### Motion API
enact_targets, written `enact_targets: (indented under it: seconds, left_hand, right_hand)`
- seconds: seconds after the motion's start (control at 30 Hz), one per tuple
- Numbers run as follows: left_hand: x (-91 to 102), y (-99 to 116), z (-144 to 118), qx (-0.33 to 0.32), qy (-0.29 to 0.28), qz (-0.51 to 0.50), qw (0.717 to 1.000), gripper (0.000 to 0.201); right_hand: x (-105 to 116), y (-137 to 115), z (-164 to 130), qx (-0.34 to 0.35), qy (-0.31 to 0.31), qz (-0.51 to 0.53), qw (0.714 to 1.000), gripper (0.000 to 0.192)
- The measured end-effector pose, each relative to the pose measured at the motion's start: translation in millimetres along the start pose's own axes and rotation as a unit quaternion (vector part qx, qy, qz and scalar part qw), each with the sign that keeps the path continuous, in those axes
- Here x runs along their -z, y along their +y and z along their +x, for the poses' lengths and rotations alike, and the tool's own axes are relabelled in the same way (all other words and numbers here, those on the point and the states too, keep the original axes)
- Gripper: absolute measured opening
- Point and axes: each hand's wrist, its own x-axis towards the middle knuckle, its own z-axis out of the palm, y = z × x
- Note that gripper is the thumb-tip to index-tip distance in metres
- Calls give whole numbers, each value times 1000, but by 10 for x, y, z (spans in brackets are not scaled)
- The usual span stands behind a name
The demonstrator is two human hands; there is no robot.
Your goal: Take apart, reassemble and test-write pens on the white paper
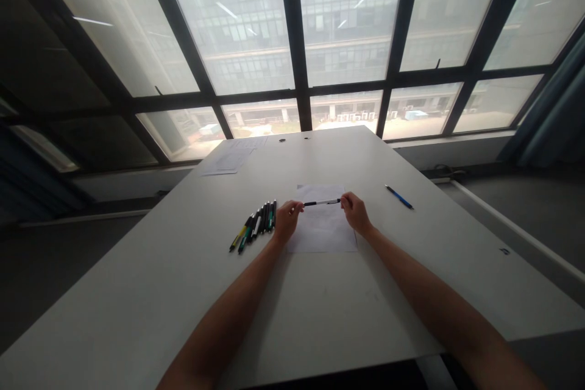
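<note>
A white-and-black pen [322, 202] is stretched level between my two hands, above a sheet of white paper [322, 234]. My left hand [287, 219] pinches its dark left end. At the right end, by the clip, the fingers of my right hand [355, 212] are closed on it. Just left of my left hand lies a row of several pens [253, 224], mostly black, with green and yellow among them. A blue pen [399, 197] lies alone on the table to the right of my right hand.
The white table [164, 292] reaches toward a wall of windows. More printed papers [226, 161] lie at its far left. Two small round dark spots, one a table hole [282, 140], are near the far edge. A small dark mark [504, 251] is at the right.
</note>
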Motion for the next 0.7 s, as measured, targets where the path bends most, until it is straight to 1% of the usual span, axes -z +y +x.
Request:
enact_targets:
  seconds: [0.3,0.5,0.7]
  left_hand:
    - [-23,-44,5,23,-8,0,1000,35]
    - [-11,-16,8,29,-8,-1,1000,39]
    - [-12,5,4,35,-10,3,999,39]
  right_hand:
    - [-5,-4,10,2,2,-7,1000,29]
    - [2,-21,6,-10,0,-12,1000,30]
    - [11,-30,4,-9,-5,-12,1000,33]
